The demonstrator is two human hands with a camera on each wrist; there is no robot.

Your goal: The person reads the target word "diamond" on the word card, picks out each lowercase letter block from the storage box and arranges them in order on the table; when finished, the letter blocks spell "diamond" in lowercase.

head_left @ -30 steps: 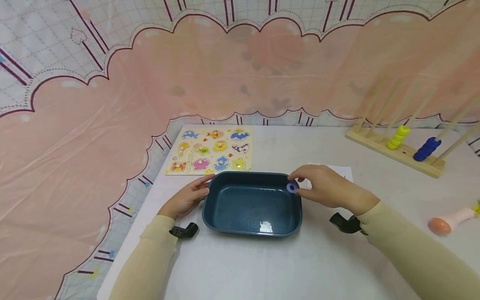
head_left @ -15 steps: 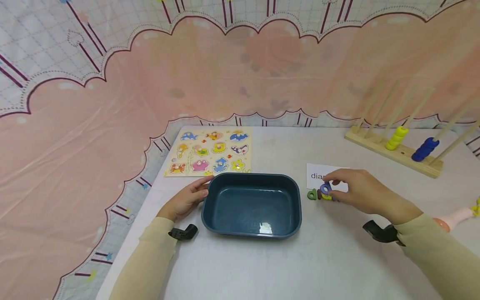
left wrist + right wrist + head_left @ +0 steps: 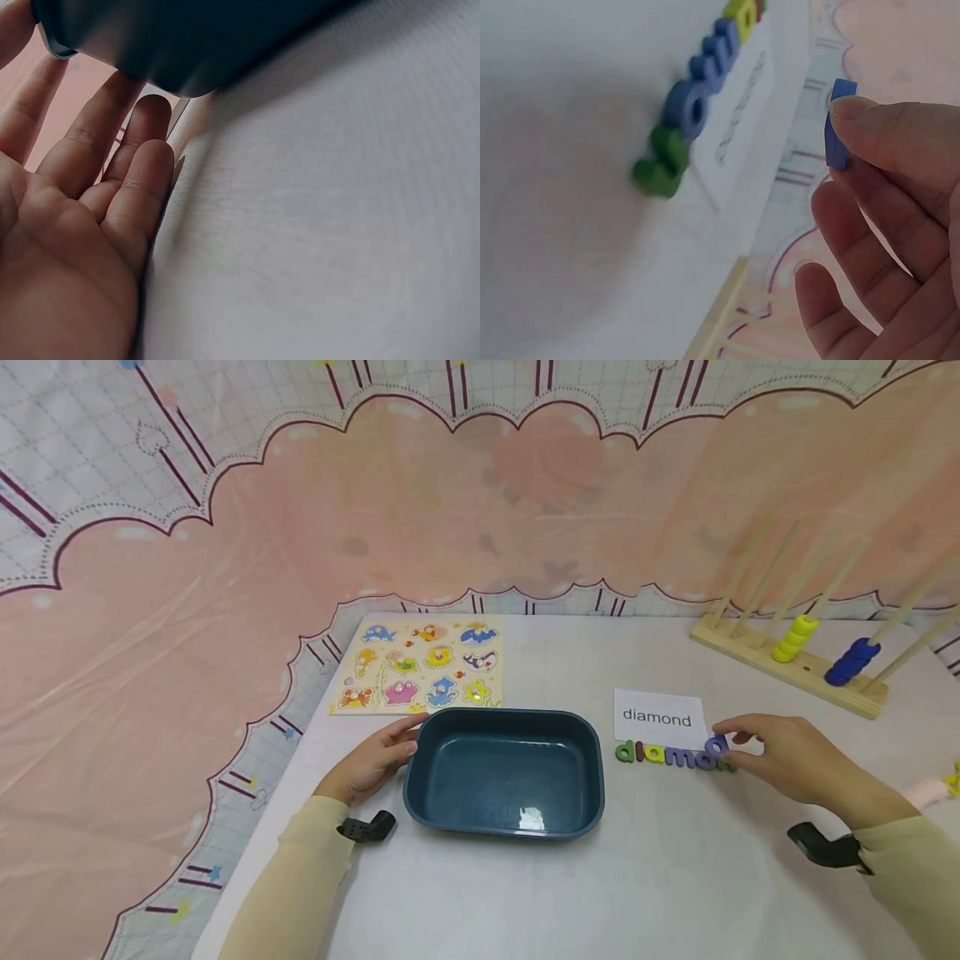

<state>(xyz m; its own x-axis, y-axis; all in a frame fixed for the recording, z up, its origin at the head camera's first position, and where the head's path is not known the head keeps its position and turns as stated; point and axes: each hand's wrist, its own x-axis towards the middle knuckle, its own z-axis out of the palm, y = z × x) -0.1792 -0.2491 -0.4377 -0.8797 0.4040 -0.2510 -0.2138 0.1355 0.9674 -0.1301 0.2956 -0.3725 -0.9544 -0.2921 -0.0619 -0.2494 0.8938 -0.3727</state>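
My right hand (image 3: 802, 760) pinches a blue-purple letter (image 3: 716, 744) with a round hole, between thumb and fingertips. In the right wrist view this letter (image 3: 841, 124) is seen edge-on, raised off the table. Beneath it lies a row of coloured letters (image 3: 680, 757) reading d, i, a, m, o, n; the green n (image 3: 660, 163) at the end is partly covered in the head view. A white card (image 3: 660, 717) printed "diamond" lies just behind the row. My left hand (image 3: 371, 762), fingers mostly straight, touches the left end of a dark teal tray (image 3: 502, 777), which holds nothing.
A sea-animal peg puzzle (image 3: 420, 664) lies behind the tray. Back right stands a wooden peg rack (image 3: 780, 664) with yellow and blue beads. A pink toy (image 3: 928, 791) lies at the far right, partly hidden by the right arm.
My right hand has carried the blue-purple letter from the tray's right rim rightward to the end of the letter row, uncovering the card and row. The left hand has stayed at the tray.
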